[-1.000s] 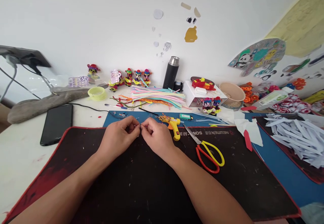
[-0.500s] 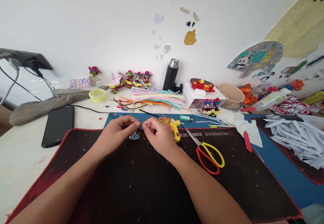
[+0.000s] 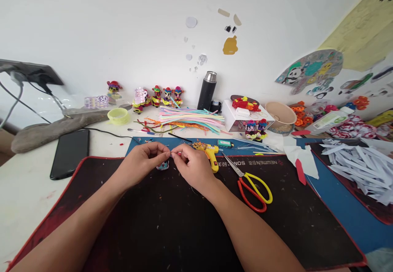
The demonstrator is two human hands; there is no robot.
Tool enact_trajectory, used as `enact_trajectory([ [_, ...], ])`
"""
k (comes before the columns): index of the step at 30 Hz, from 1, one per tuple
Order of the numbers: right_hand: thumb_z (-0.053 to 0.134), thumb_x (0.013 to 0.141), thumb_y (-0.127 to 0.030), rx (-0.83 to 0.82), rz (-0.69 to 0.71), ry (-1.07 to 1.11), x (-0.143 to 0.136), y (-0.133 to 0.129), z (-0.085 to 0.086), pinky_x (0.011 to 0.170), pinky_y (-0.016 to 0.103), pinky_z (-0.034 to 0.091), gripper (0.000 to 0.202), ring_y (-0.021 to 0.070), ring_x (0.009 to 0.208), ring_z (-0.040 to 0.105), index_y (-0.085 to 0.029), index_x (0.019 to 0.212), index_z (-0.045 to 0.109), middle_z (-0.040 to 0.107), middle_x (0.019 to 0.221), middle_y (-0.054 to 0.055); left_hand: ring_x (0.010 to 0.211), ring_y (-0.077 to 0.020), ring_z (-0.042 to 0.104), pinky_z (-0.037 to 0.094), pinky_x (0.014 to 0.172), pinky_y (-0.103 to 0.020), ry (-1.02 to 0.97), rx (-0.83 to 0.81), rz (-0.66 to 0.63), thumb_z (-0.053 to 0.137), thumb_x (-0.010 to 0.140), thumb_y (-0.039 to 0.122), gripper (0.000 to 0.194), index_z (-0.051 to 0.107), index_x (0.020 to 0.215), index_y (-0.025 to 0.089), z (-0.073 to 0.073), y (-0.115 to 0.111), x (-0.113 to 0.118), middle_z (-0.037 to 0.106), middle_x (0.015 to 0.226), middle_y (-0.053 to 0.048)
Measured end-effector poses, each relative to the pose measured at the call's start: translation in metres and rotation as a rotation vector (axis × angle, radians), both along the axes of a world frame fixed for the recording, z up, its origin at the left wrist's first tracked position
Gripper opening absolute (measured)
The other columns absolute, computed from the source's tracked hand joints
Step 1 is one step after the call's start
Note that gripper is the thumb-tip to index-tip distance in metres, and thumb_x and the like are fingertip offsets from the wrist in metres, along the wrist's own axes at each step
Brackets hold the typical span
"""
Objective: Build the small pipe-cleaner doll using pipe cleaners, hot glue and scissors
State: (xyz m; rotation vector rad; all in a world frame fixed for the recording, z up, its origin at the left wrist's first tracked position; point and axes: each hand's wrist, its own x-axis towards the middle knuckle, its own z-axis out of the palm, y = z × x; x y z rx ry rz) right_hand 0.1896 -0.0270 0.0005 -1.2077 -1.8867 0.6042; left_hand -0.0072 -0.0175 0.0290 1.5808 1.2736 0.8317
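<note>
My left hand (image 3: 141,160) and my right hand (image 3: 194,166) meet over the upper middle of the black mat (image 3: 172,231). Thumb and forefinger are pinched together on each, their tips touching or nearly so. Whatever lies between the tips is too small to make out. Just below my left fingers a small light-blue piece with a dark outline (image 3: 163,166) shows, partly covered. A thin dark cord curves out beneath my right hand. Behind that hand lies a yellow glue gun (image 3: 212,157), and to its right are open scissors (image 3: 252,188) with one red and one yellow handle.
Pastel pipe cleaners (image 3: 192,118) are heaped behind the mat, near a black thermos (image 3: 207,91) and several small figures (image 3: 167,96). A phone (image 3: 70,154) lies at left. Paper strips (image 3: 362,169) pile up at right, beyond a beige bowl (image 3: 281,114).
My fingertips have come slightly closer together at the pinch. The blue piece below my left hand is a little more covered. Everything else stays put.
</note>
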Motion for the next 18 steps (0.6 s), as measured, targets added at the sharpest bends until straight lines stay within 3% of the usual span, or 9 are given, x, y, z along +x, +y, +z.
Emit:
enact_trajectory([
  [5, 0.061, 0.101, -0.032, -0.030, 0.009, 0.090, 0.0009, -0.0007, 0.0025, 0.057, 0.027, 0.036, 0.019, 0.0136, 0.052, 0.048, -0.023, 0.103, 0.077, 0.053, 0.059, -0.006, 0.056, -0.0118, 0.046, 0.034, 0.049, -0.023, -0.178, -0.136, 0.071, 0.085, 0.071, 0.065, 0.047, 0.075, 0.081, 0.020, 0.0000, -0.0005, 0.0030, 0.063, 0.068, 0.001],
  [10, 0.069, 0.099, -0.034, -0.071, 0.016, 0.115, 0.0002, -0.0015, 0.0035, 0.061, 0.026, 0.040, 0.022, 0.0138, 0.055, 0.052, -0.022, 0.116, 0.077, 0.057, 0.062, -0.007, 0.052, -0.0093, 0.036, 0.027, 0.048, -0.022, -0.349, -0.209, 0.107, 0.089, 0.068, 0.058, 0.044, 0.072, 0.077, 0.019, -0.0019, -0.0002, 0.0042, 0.051, 0.059, 0.006],
  [18, 0.075, 0.096, -0.030, -0.061, 0.025, 0.050, -0.0005, -0.0019, -0.0006, 0.063, 0.025, 0.042, 0.024, 0.0129, 0.059, 0.055, -0.022, 0.120, 0.075, 0.059, 0.066, -0.008, 0.053, -0.0092, 0.037, 0.026, 0.049, -0.023, -0.351, -0.234, 0.091, 0.089, 0.071, 0.057, 0.043, 0.071, 0.077, 0.019, -0.0044, -0.0027, 0.0061, 0.055, 0.063, 0.004],
])
